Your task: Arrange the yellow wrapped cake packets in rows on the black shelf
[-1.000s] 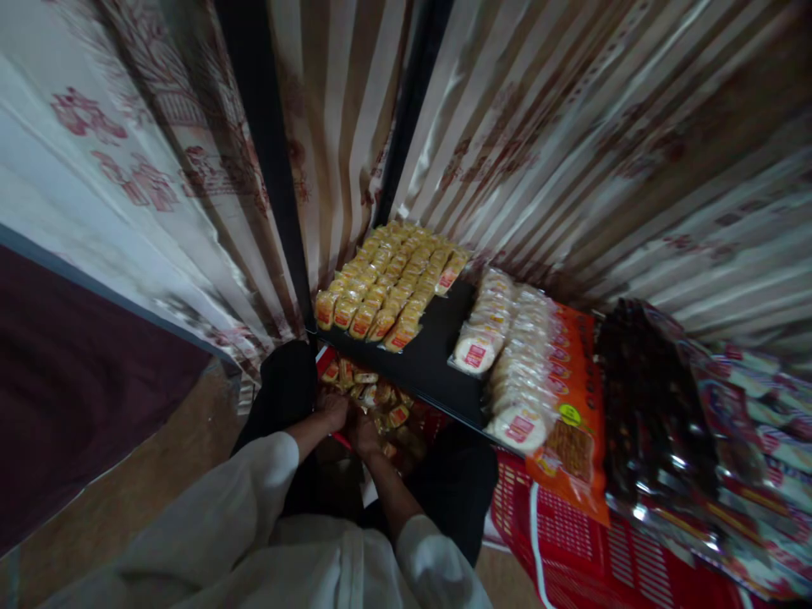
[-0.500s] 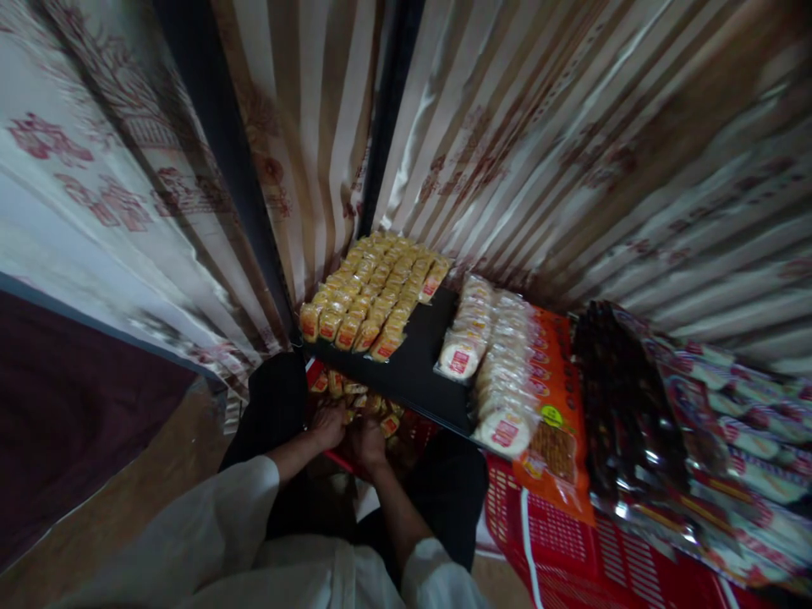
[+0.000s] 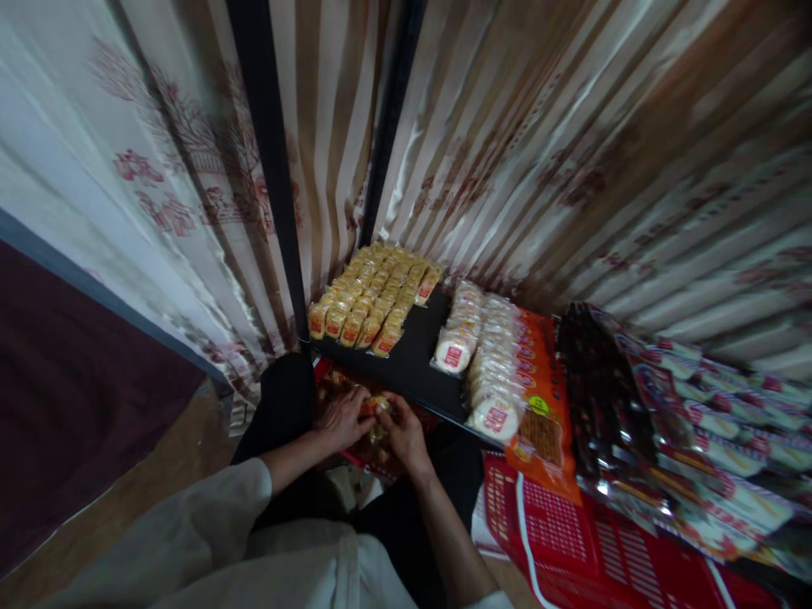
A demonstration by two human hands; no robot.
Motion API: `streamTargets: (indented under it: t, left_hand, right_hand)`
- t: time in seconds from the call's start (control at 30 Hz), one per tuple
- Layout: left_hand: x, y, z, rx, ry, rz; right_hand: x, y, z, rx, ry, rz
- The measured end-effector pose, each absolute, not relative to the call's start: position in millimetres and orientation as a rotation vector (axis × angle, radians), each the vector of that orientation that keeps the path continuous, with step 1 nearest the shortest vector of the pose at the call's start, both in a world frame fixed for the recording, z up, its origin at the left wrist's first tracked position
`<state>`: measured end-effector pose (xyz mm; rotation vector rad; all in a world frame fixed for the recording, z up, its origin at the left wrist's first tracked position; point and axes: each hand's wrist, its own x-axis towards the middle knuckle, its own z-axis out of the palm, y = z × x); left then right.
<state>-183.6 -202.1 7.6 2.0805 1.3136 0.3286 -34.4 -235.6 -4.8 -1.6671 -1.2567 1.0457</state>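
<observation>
My left hand (image 3: 344, 419) and my right hand (image 3: 404, 433) meet above a red basket (image 3: 363, 464) between my knees. Their fingers are closed around small wrapped snack cakes (image 3: 375, 406) in clear and yellow packaging; how many is hard to make out. Loose packets of the same kind (image 3: 379, 455) lie below in the basket, partly covered by my hands. Just beyond, rows of wrapped yellow snack cakes (image 3: 374, 296) stand on a black shelf board (image 3: 412, 359).
Right of the bare strip are rows of round white wrapped cakes (image 3: 495, 414), an orange snack bag (image 3: 539, 423), dark glossy packets (image 3: 602, 397) and white striped packets (image 3: 729, 440). A red basket with a white handle (image 3: 558, 529) sits below. Patterned curtains (image 3: 507, 144) hang behind.
Both hands have come up from among the loose packets and now meet with snack cakes between their fingers. The view has turned slightly left.
</observation>
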Motion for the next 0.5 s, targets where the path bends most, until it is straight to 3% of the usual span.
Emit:
streamTargets:
  t: [0.5]
  left_hand:
    - [-116, -199, 46, 2.22, 1.12, 0.859]
  right_hand:
    - [46, -170, 84, -1.719, -1.377, 0.699]
